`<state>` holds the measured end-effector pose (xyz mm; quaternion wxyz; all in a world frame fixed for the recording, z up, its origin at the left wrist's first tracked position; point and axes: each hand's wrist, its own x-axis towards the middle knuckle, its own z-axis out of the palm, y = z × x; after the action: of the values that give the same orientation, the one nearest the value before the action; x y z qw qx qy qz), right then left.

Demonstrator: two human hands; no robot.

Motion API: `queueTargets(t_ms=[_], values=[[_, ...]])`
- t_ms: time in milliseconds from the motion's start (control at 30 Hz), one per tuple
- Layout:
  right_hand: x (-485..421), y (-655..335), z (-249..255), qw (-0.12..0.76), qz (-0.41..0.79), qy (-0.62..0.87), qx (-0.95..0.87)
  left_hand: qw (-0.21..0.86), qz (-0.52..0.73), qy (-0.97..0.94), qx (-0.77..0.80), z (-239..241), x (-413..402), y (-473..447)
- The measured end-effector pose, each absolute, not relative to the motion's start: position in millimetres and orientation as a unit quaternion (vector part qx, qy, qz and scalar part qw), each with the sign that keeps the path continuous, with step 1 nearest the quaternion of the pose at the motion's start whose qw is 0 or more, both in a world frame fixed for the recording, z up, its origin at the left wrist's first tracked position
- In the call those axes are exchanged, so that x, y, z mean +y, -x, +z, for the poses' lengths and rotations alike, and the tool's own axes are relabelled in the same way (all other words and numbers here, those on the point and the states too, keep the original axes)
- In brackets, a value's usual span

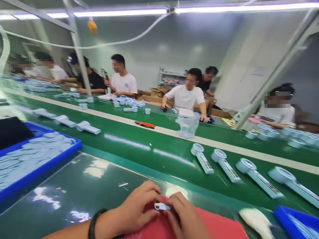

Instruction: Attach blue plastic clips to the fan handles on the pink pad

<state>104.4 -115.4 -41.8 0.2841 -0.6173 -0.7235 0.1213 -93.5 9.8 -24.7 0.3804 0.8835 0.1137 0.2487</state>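
Note:
Both hands meet low in the middle of the head view over a red mat (219, 224). Between them is a small light-blue plastic piece (162, 206) with a dark round opening at its left end. My left hand (138, 207), a black band on its wrist, pinches that piece from the left with curled thumb and fingers. From the right, my right hand (185, 214) closes on its other end, the fingers bent over it. Part of the piece is hidden behind the fingertips.
A blue tray (79, 146) of light-blue parts stands left; another blue tray (280, 215) and a white cloth-like lump (256, 220) lie right. Beyond, a green conveyor belt (129, 146) carries several fan-shaped housings (225, 164), orange-handled pliers (145, 124) and a clear container (188, 126). Co-workers sit opposite.

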Motion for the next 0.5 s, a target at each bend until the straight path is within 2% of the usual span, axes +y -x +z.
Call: queueTargets(t_ms=[133, 333, 500], values=[[-118.8, -94.1, -20.5, 0.278, 0.145, 0.653, -0.69, 0.38, 0.219, -0.893, 0.103, -14.8, 13.0, 98.0], [-116.7, -94.7, -25.6, 0.288, 0.161, 0.645, -0.69, 0.378, 0.206, -0.9, 0.07, -7.9, 17.9, 95.9], [-119.8, -79.7, 1.1, 0.208, 0.094, 0.666, -0.71, 0.307, 0.255, -0.916, 0.05, -12.1, 23.2, 102.9]])
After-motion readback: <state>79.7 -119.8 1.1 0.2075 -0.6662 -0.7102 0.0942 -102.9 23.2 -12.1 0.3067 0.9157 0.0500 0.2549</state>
